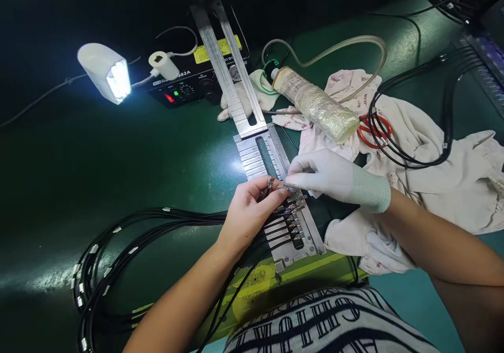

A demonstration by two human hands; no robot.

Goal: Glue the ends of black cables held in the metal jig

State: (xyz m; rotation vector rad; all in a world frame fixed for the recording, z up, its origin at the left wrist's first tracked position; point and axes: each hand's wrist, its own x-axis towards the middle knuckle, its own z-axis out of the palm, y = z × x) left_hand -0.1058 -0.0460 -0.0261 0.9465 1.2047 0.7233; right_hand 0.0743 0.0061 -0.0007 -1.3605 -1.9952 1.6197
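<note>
My bare left hand (258,203) is closed in a pinch on the stripped end of a black cable, where small metal connector parts (282,186) and coloured wires show at the fingertips. From the right, my right hand (321,177), in a white glove with a pale green cuff, meets the same spot with thumb and finger pinched; what lies between them is too small to make out. Beneath both hands lies a slotted metal fixture (254,161). Several cable ends with connectors (294,227) sit in its near slots, partly hidden by my left hand.
Looped black cables (88,269) lie at the left. A lit lamp (114,77) and a black control box (185,88) stand behind. To the right are a wrapped bottle (315,101) with a hose, white cloths (417,132), red-handled scissors (364,130) and more cables (443,132).
</note>
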